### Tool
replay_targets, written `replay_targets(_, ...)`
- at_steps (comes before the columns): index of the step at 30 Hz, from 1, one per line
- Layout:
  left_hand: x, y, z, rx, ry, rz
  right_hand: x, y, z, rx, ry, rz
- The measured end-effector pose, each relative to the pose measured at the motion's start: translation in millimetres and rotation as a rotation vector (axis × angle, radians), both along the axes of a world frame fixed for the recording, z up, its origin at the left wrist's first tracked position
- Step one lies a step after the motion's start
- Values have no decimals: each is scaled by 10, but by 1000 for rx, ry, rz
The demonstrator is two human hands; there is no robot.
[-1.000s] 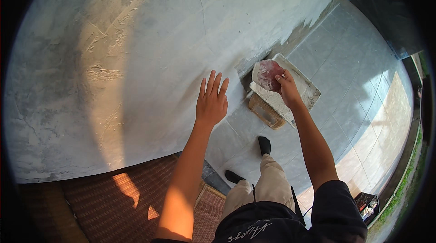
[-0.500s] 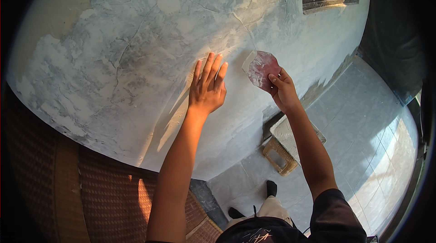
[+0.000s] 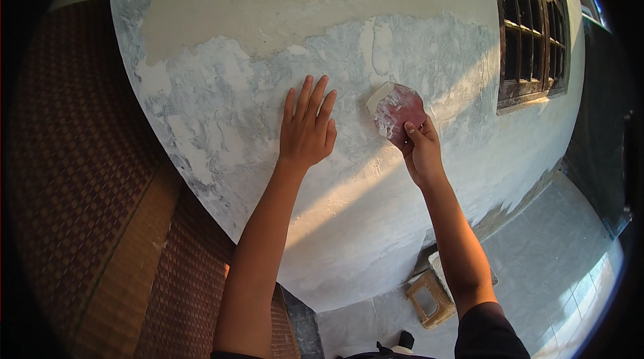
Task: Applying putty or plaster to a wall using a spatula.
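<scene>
In my right hand point(image 3: 422, 147) is a flat maroon putty scraper point(image 3: 406, 105), pinched at its lower edge between thumb and fingers. White putty is smeared over its face, and a pale lump clings along its left edge. My left hand point(image 3: 307, 124) has its fingers stretched out, palm toward the wall point(image 3: 349, 178); whether the palm touches it cannot be made out. Patchy grey and white plaster covers the wall around both hands, with a smoother beige band above. The scraper is close to the wall, a short way right of my left hand.
A barred wooden window point(image 3: 530, 37) is set into the wall at upper right. Below, a light brown plastic stool point(image 3: 429, 302) with a pale tray point(image 3: 441, 268) stands on the tiled floor point(image 3: 523, 251). A woven brown panel point(image 3: 100, 131) borders the left side.
The view has tilted upward, so more of the window and beige band shows. Both hands are now higher on the wall, the scraper still in my right hand.
</scene>
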State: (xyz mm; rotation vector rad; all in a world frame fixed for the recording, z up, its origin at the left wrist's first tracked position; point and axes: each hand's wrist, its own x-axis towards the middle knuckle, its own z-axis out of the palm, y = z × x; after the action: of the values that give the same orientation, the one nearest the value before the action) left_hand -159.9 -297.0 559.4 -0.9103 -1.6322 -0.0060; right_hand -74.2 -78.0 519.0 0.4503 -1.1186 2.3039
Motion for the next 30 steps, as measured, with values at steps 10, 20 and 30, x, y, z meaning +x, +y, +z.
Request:
replay_targets(10,-40,-1110,828,186,228,80,-227,-1118,521,289,261,-418)
replay_targets(20,-220,-1806,1299,365,455,87,-198,-2221,859,537,541,-909)
replay_targets(30,-350,-1847,1257,486,537,-70,-690,-2881,986,462,539,-1355)
